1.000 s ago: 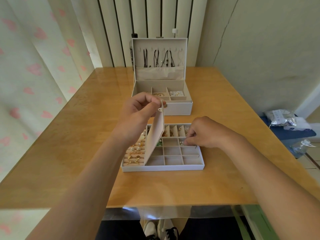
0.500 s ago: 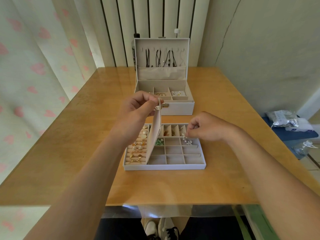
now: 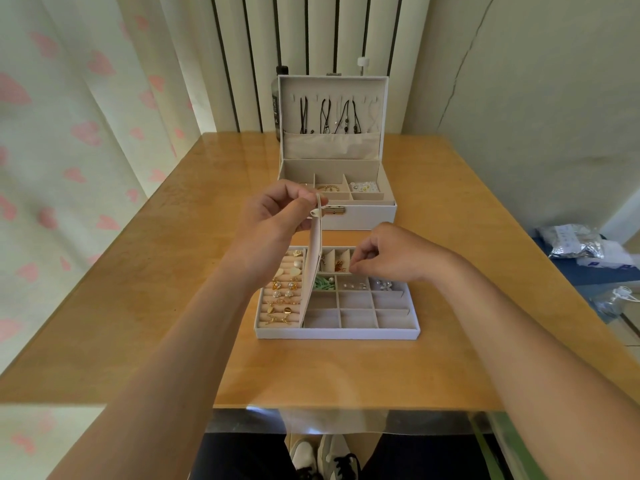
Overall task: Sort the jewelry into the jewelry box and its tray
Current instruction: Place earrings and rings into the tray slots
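Observation:
The white tray (image 3: 336,334) lies on the table in front of the open jewelry box (image 3: 363,216). Gold rings and studs (image 3: 282,296) fill the tray's left ring rolls. My left hand (image 3: 273,220) pinches the tab of a beige flap (image 3: 313,271) and holds it upright over the tray. My right hand (image 3: 388,254) hovers over the tray's back row, its fingertips pinched on a small earring that I can barely make out. A green piece (image 3: 322,283) and white flower earrings (image 3: 382,285) lie in the middle row. Necklaces (image 3: 332,116) hang in the box lid.
The wooden table (image 3: 138,289) stands against a striped wall, with a curtain on the left. A dark bottle (image 3: 277,105) stands behind the box. Silver packets (image 3: 575,242) lie on a blue surface to the right, off the table. The tray's front compartments hold nothing.
My right hand lifted out of the tray's right middle compartment and moved left and back to the back row. My left hand raised the flap more upright.

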